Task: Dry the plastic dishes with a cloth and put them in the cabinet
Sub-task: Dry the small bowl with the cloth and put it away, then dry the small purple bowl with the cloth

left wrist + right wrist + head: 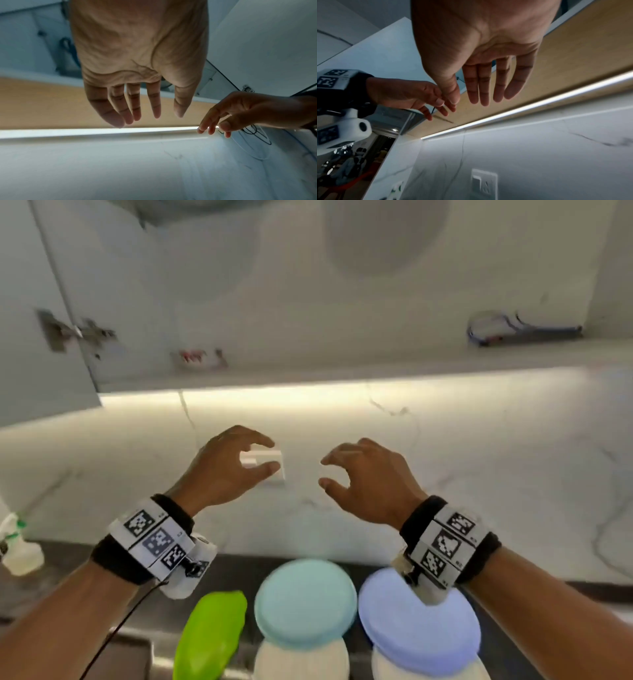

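Observation:
Three plastic dishes stand on edge at the bottom of the head view: a green plate (210,638), a teal plate (305,604) and a lavender-blue plate (418,631), with white dishes (301,659) in front of them. Both hands are raised above the plates, in front of the marble wall. My left hand (270,457) is empty with loosely curved fingers, which hang relaxed in its wrist view (145,117). My right hand (323,472) is empty too, fingers relaxed (471,100). The hands are a little apart. No cloth is in view.
The upper cabinet stands open, its door (34,302) swung left on a hinge (68,332). On its bottom shelf (342,373) lie a coiled cable (524,330) and a small red-and-white item (198,357). A wall socket (274,470) sits behind my left hand. A spray bottle (17,546) stands far left.

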A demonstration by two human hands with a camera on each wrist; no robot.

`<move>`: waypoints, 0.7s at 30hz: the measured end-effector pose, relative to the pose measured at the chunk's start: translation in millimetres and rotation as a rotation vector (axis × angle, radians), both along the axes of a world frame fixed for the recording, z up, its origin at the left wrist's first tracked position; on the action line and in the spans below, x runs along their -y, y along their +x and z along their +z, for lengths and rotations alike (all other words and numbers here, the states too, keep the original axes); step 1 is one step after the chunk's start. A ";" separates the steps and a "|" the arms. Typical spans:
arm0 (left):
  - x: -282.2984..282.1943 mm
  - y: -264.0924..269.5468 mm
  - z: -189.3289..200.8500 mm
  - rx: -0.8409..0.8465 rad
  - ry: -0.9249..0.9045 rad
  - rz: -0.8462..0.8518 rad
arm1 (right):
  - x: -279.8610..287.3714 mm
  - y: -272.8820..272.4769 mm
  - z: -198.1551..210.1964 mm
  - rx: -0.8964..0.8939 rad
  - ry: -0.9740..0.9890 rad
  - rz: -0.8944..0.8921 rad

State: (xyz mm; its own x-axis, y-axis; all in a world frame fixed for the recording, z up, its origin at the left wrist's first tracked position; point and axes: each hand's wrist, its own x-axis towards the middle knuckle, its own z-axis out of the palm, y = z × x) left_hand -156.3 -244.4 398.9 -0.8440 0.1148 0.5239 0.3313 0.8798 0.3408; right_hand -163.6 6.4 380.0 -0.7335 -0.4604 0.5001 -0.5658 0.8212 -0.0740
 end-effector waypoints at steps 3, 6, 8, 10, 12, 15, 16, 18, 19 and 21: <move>-27.3 14.3 -78.7 0.140 0.070 -0.053 | -38.2 17.8 -52.6 0.134 0.046 -0.078; -56.8 34.3 -169.6 0.365 0.117 -0.110 | -75.7 35.8 -112.4 0.288 0.046 -0.148; -78.4 54.7 -226.7 0.471 0.144 -0.132 | -102.3 51.0 -156.1 0.368 0.049 -0.191; -96.5 78.1 -275.0 0.578 0.155 -0.168 | -123.5 68.0 -197.3 0.456 0.056 -0.231; -112.1 98.0 -315.6 0.651 0.149 -0.224 | -139.9 86.3 -233.3 0.557 0.063 -0.261; -131.3 119.0 -358.3 0.701 0.048 -0.289 | -156.1 113.3 -276.3 0.681 0.064 -0.309; -136.9 121.9 -366.3 0.707 0.009 -0.302 | -159.2 120.5 -286.0 0.705 0.052 -0.323; -148.0 127.2 -378.4 0.740 -0.049 -0.295 | -166.6 136.7 -303.9 0.738 0.020 -0.348; -152.6 128.0 -382.8 0.755 -0.065 -0.283 | -170.9 143.2 -310.0 0.742 -0.001 -0.366; -161.3 127.9 -390.3 0.778 -0.092 -0.263 | -184.8 152.6 -319.7 0.737 -0.057 -0.438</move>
